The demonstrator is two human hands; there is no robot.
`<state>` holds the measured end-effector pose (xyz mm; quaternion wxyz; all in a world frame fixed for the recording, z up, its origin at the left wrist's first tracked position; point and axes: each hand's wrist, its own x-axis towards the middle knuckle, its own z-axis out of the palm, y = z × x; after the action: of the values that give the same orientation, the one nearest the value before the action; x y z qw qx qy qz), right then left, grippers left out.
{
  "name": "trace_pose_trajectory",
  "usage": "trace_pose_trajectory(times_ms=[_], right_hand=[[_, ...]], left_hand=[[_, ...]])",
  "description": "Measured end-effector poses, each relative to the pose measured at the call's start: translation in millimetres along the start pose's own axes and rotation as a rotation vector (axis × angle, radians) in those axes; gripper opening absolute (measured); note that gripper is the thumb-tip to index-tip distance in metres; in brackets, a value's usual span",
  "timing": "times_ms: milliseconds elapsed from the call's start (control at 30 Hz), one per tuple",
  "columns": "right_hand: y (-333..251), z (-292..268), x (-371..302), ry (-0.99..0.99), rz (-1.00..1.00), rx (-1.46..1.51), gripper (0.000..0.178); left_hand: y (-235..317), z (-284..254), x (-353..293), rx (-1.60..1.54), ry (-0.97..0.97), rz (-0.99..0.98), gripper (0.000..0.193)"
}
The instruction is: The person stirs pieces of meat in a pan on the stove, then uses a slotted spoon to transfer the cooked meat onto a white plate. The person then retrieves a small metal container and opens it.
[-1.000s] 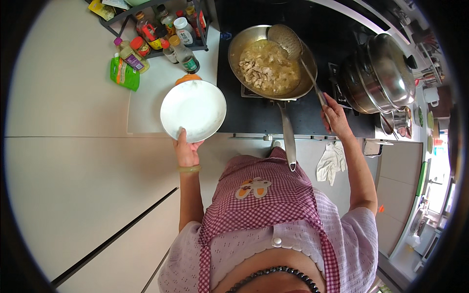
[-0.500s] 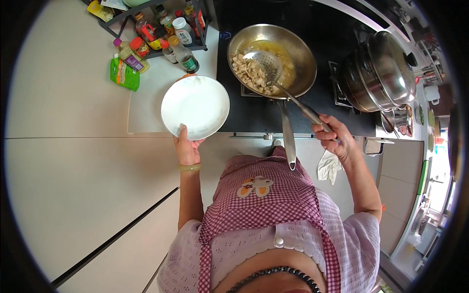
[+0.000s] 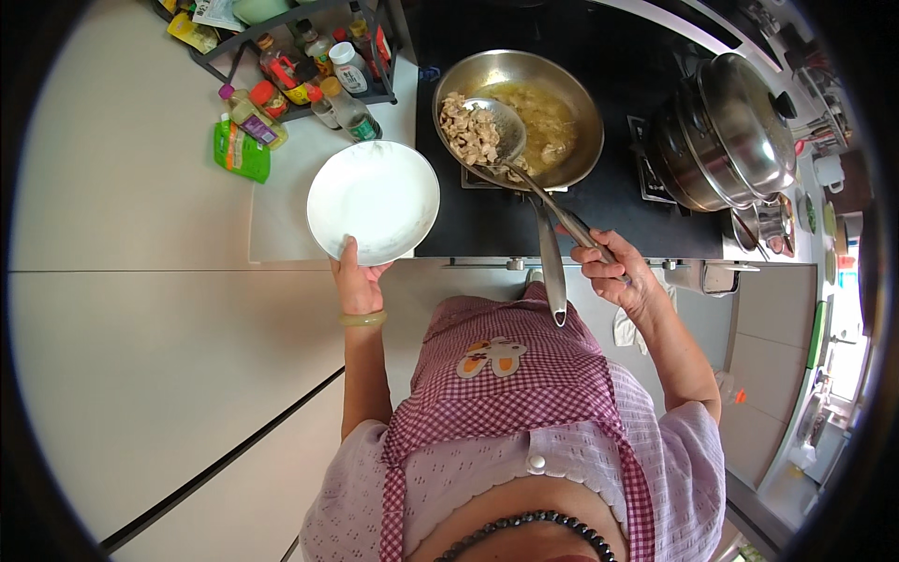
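Observation:
My left hand (image 3: pixel 359 279) grips a white plate (image 3: pixel 374 201) by its near rim, thumb on top and fingers beneath. The plate is bare and sits just left of the stove. With my right hand (image 3: pixel 613 266) I am closed around the handle of a metal skimmer (image 3: pixel 508 128). Its perforated bowl is in a steel wok (image 3: pixel 585 112), against the left side. Small pieces of cooked meat (image 3: pixel 468 129) are heaped in and around the skimmer's left half. Yellowish oil (image 3: pixel 548 117) covers the wok's bottom. The wok's handle (image 3: pixel 552 272) points toward me, below the skimmer's handle.
A lidded steel steamer pot (image 3: pixel 726 136) stands on the black stove (image 3: pixel 468 225), right of the wok. At the back left, a dark rack (image 3: pixel 382 94) holds several sauce bottles. A green pouch (image 3: pixel 241 150) and a purple-capped bottle (image 3: pixel 253 119) stand beside it.
My right hand and the skimmer have moved left. Meat now sits gathered at the wok's left side, with more oil showing on the right. The plate has hardly moved.

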<state>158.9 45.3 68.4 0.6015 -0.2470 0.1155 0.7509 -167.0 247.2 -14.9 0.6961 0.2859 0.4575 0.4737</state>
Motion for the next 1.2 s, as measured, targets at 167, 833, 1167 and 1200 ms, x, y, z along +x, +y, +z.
trace_pose_trajectory(times_ms=[167,833,1167,1200], right_hand=[[-3,3,-1,-0.016,0.029,0.1,0.047],[5,0,-4,0.096,-0.213,-0.399,0.034],[-5,1,-10,0.033,-0.273,-0.318,0.035],[-5,3,-10,0.023,-0.283,-0.31,0.035]], left_hand=[[-1,-5,5,0.017,-0.017,-0.011,0.054],[8,24,7,0.016,-0.055,0.039,0.054],[14,45,17,0.019,-0.085,0.083,0.053],[14,48,18,0.007,-0.077,0.094,0.052]])
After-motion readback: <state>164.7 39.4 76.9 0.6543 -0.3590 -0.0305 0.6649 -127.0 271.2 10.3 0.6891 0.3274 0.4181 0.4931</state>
